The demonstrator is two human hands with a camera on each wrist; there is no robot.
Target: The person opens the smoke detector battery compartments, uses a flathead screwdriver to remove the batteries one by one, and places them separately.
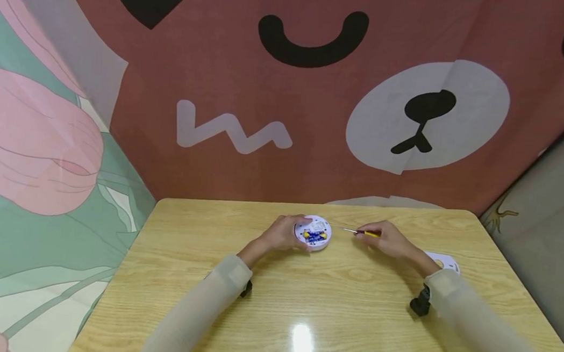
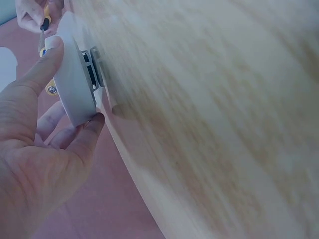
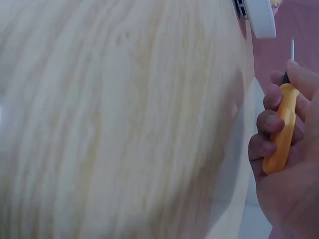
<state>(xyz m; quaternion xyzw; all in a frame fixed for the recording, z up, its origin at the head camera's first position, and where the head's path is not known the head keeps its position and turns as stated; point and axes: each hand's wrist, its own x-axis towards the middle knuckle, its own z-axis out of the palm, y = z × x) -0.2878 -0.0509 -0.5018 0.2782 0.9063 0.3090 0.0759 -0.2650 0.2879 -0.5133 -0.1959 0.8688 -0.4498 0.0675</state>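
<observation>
A round white device (image 1: 313, 233) with blue and yellow parts showing inside lies on the wooden table (image 1: 217, 280). My left hand (image 1: 282, 234) grips its rim; in the left wrist view the thumb and fingers (image 2: 75, 132) curl round the white disc (image 2: 72, 84). My right hand (image 1: 388, 238) holds a small screwdriver (image 1: 362, 232) with a yellow handle, its metal tip pointing left toward the device without touching it. The right wrist view shows the yellow handle (image 3: 280, 132) in my curled fingers and the device's edge (image 3: 259, 17) above.
A white cover piece (image 1: 444, 260) lies on the table beside my right forearm. Patterned cloth panels wall in the table at the back and both sides. The near half of the tabletop shows a light glare (image 1: 302, 344).
</observation>
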